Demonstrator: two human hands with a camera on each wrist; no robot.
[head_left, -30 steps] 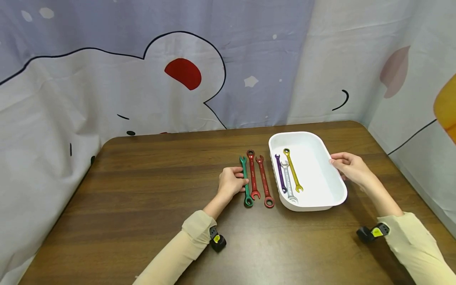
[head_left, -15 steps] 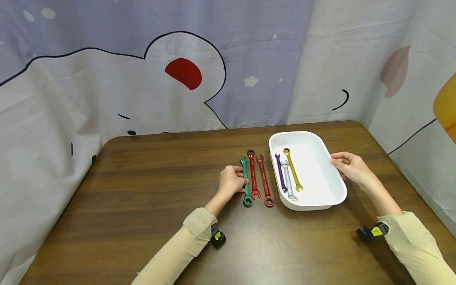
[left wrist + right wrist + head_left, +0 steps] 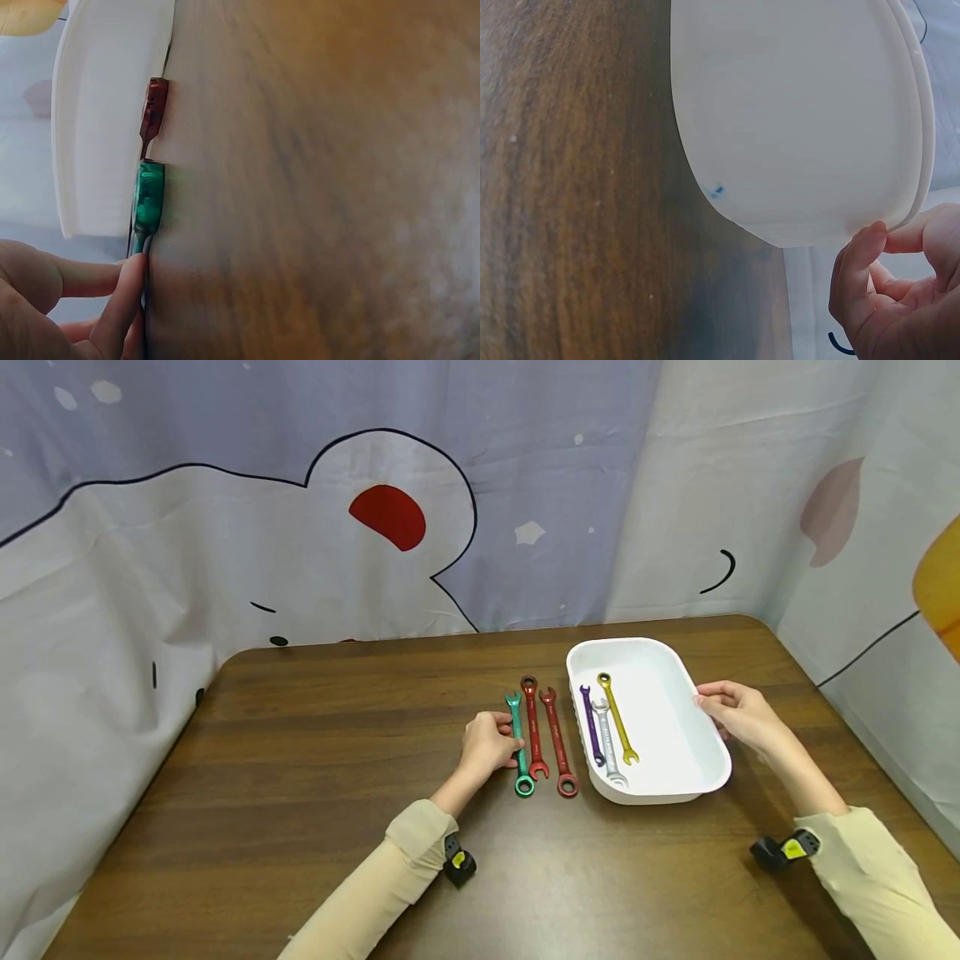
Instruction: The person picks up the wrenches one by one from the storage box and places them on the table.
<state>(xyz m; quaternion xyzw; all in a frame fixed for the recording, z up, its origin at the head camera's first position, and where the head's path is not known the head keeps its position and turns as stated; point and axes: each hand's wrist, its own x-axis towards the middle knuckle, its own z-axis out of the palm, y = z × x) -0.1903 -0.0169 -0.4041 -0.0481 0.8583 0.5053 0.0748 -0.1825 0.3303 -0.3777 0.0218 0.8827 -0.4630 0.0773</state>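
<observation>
In the head view my left hand (image 3: 486, 745) pinches the shaft of a green combination wrench (image 3: 522, 767) between thumb and fingers. Its ring end (image 3: 150, 196) shows close up in the left wrist view, low over or on the table; which, I cannot tell. Just right of it lie two red wrenches, one (image 3: 533, 731) with its ring end away from me, the other (image 3: 557, 739) with its ring end near me. My right hand (image 3: 738, 714) grips the right rim of a white tray (image 3: 663, 718), thumb on top and fingers underneath.
Inside the tray, along its left side, lie a purple wrench (image 3: 592, 727), a silver wrench (image 3: 607, 742) and a yellow wrench (image 3: 617, 722). The wooden table (image 3: 300, 760) ends at a printed curtain (image 3: 540, 485) behind and to the right.
Both hands and the tray keep their places. The green wrench has shifted very slightly to the right in my left fingers and looks brighter.
</observation>
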